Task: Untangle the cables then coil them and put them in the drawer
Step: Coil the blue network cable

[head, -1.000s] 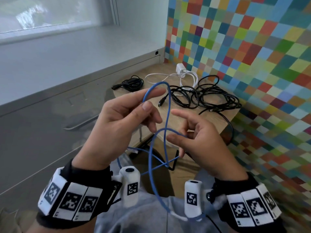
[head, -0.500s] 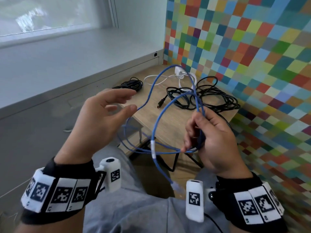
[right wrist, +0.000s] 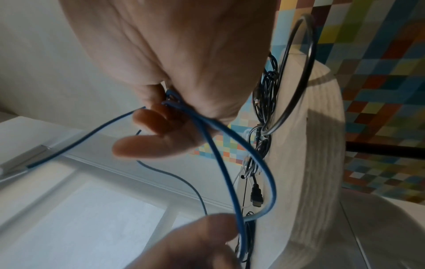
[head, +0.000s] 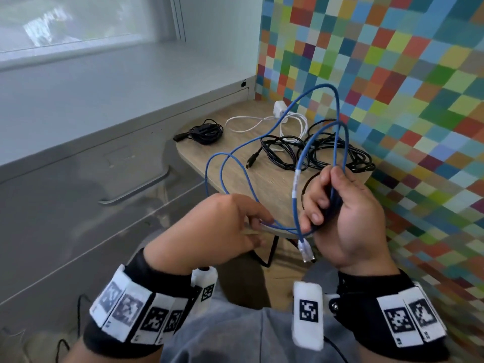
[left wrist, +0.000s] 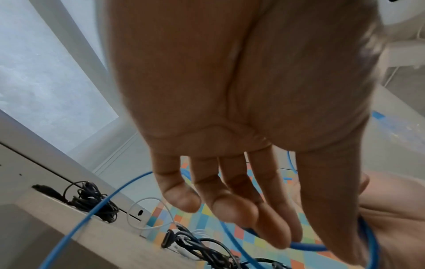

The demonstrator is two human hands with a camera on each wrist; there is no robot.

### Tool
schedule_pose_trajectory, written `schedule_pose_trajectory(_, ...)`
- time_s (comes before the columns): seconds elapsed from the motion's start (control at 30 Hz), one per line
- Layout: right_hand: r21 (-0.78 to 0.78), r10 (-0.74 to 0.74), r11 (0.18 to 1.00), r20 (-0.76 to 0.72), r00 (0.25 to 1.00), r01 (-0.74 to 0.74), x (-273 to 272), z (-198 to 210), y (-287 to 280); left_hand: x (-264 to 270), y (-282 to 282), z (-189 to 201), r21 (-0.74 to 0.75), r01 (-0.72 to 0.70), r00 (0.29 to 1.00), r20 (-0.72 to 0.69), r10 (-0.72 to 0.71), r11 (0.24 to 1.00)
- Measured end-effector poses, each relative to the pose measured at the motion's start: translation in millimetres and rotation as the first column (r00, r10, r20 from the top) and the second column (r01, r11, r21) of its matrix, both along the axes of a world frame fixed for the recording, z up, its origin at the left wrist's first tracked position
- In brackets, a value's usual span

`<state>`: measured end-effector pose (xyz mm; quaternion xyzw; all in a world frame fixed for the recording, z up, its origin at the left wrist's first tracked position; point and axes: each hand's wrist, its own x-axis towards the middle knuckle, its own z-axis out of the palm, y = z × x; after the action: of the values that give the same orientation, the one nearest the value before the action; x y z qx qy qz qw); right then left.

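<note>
One blue cable [head: 337, 142], one white cable [head: 251, 121], two black cable bundles [head: 207, 131].

right hand [right wrist: 174, 60] with blue cable [right wrist: 220, 145] strands bunched in its grip, loop hanging to left hand [right wrist: 195, 243] fingers, black cables [right wrist: 264, 102] tangled on wooden tabletop [right wrist: 306, 163], checkered wall [right wrist: 379, 91] behind

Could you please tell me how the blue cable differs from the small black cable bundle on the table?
The blue cable is held in the air in big loose loops by both hands; the black cable bundle lies on the wooden table untouched. The blue one is open, the black one compactly wound. Both are outside the drawer.
</note>
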<state>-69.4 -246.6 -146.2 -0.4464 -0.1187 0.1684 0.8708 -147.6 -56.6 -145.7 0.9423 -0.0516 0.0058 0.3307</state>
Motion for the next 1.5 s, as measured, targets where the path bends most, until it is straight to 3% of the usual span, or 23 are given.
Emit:
schedule_pose_trajectory(0.13, -0.008, -0.011, 1.0, -0.006, 1.0, 0.011, 2, 1, -4, 3, 8, -1, 0.048, -0.068, 0.996, 0.066, 0.065, 0.997)
schedule_pose_trajectory(0.33, 0.019, -0.021, 1.0, -0.04, 0.999, 0.022, 0, 0, -1, 5, 6, -9, 0.185, -0.049, 0.999, 0.014, 0.047, 0.981)
schedule_pose_trajectory(0.43, 0.057, -0.076, 0.995, -0.036, 0.996, 0.078, 5, -1, -7, 4, 24, -11, 0.114, -0.111, 0.991, 0.09, 0.101, 0.987)
schedule_pose_trajectory(0.53, 0.102, -0.146, 0.984, -0.011, 0.989, 0.147, 13, -3, -14, 3, 55, -9, -0.115, -0.247, 0.949, 0.173, 0.265, 0.962)
schedule_pose_trajectory(0.6, 0.113, -0.183, 0.976, -0.024, 0.983, 0.184, 15, -3, -17, 1, 71, -8, -0.339, -0.379, 0.864, 0.205, 0.46, 0.861)
schedule_pose_trajectory(0.7, 0.106, -0.23, 0.966, -0.052, 0.972, 0.234, 17, -3, -20, -4, 92, -6, -0.663, -0.492, 0.645, 0.158, 0.747, 0.565)
schedule_pose_trajectory(0.77, 0.101, -0.25, 0.962, -0.063, 0.966, 0.256, 19, -2, -21, -8, 103, -3, -0.783, -0.493, 0.521, 0.084, 0.849, 0.38)
schedule_pose_trajectory(0.83, 0.087, -0.268, 0.958, -0.063, 0.961, 0.273, 20, -4, -22, -10, 109, 0, -0.878, -0.413, 0.456, 0.032, 0.89, 0.243)
schedule_pose_trajectory(0.9, 0.067, -0.271, 0.959, -0.05, 0.961, 0.274, 21, -6, -23, -10, 109, 1, -0.928, -0.33, 0.453, 0.005, 0.892, 0.172)
schedule_pose_trajectory(1.07, -0.09, -0.265, 0.959, 0.032, 0.964, 0.267, 24, -14, -24, -8, 104, 5, -0.954, -0.241, 0.435, 0.058, 0.898, 0.178)
schedule_pose_trajectory(1.2, -0.291, -0.215, 0.921, 0.178, 0.96, 0.26, 21, -19, -21, -7, 98, 9, -0.908, -0.274, 0.483, 0.156, 0.862, 0.318)
schedule_pose_trajectory(1.33, -0.462, 0.068, 0.883, 0.304, 0.95, 0.085, 7, -13, -11, -6, 82, 11, -0.827, -0.307, 0.569, 0.237, 0.787, 0.471)
schedule_pose_trajectory(1.4, -0.5, 0.233, 0.865, 0.338, 0.912, -0.036, -3, -9, -5, -4, 74, 15, -0.853, -0.268, 0.547, 0.248, 0.8, 0.448)
schedule_pose_trajectory(1.5, -0.541, 0.424, 0.817, 0.328, 0.844, -0.2, -15, -7, 1, -6, 80, 23, -0.933, -0.17, 0.418, 0.222, 0.881, 0.316)
